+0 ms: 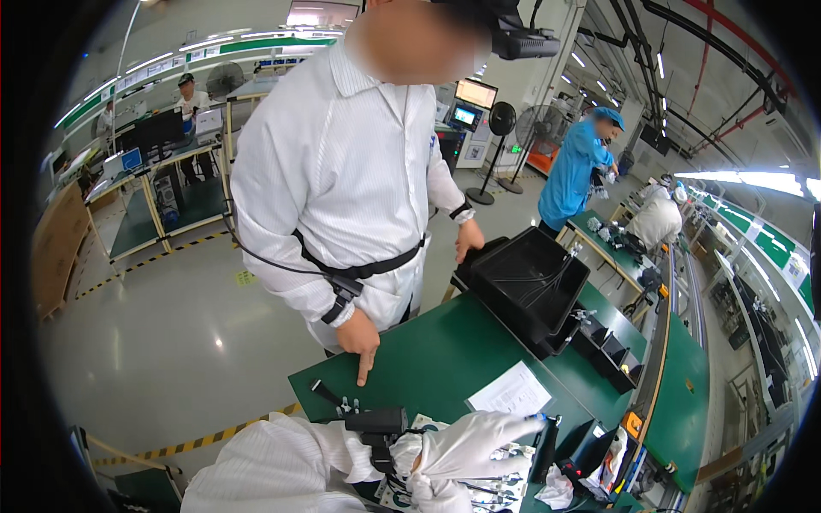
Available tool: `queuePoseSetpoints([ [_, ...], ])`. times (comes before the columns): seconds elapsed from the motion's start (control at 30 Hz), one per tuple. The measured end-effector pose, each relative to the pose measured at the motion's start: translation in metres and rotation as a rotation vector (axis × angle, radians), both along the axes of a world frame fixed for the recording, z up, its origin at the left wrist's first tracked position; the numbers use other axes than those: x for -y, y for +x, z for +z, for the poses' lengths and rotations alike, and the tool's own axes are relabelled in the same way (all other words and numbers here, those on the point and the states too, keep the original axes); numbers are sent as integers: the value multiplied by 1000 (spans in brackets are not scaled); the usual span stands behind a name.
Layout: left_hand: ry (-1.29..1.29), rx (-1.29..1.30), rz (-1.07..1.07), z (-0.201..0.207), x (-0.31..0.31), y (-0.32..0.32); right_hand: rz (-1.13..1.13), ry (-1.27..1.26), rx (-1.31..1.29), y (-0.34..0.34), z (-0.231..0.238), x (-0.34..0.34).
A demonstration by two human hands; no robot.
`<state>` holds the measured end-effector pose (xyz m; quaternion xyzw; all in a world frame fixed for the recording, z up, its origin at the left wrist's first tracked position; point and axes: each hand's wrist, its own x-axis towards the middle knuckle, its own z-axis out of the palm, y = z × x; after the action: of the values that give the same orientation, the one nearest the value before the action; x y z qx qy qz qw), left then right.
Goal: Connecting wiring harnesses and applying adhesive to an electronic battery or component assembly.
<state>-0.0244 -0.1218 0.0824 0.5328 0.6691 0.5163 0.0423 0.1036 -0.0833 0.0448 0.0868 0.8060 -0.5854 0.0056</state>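
My left hand [470,446], in a white glove, reaches from the lower left across the green workbench [445,342]. Its fingers are stretched out and apart, and I make out nothing held in them. A black device [376,423] is strapped at that wrist. Beneath the glove lie white boards or sheets with small dark parts [506,489], partly covered by the hand. Close to its fingertips stands a slim black upright object [545,449]. I cannot make out my right hand. Across the bench, a person in a white coat [342,162] points a finger of one hand [359,342] down at the tabletop.
Small metal pieces [346,405] and a black strap [325,392] lie by the bench's left edge. A printed sheet [510,390] lies mid-bench. Black trays [530,278] with cables and a divided black bin [607,355] stand farther right. Crumpled white material [556,487] sits nearby.
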Motion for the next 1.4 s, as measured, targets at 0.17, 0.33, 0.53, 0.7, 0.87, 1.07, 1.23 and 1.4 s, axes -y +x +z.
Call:
queuePoseSetpoints([
  [0.17, -550, -372, 140, -69, 13, -19, 8, 613, -40, 29, -3, -32],
  [0.33, -562, -366, 251, -92, 16, -25, -75, 1107, -291, 47, -71, -51],
  [0.53, -541, -344, 271, -85, 21, -25, -469, 970, -274, 39, -59, -31],
  [0.7, -515, -360, 310, -93, 22, -18, -454, 933, -345, 47, -61, -31],
  [0.87, -528, -387, 309, -89, 27, -13, -432, 947, -352, 49, -36, -22],
  [1.07, -514, -438, 301, -79, 22, -23, -450, 850, -269, 43, -46, -28],
  [1.23, -391, -248, 229, -66, 32, -31, -146, 689, -202, 45, -23, -52],
  [1.4, -309, -217, 207, -53, 34, -21, -169, 637, -286, 50, -8, -67],
])
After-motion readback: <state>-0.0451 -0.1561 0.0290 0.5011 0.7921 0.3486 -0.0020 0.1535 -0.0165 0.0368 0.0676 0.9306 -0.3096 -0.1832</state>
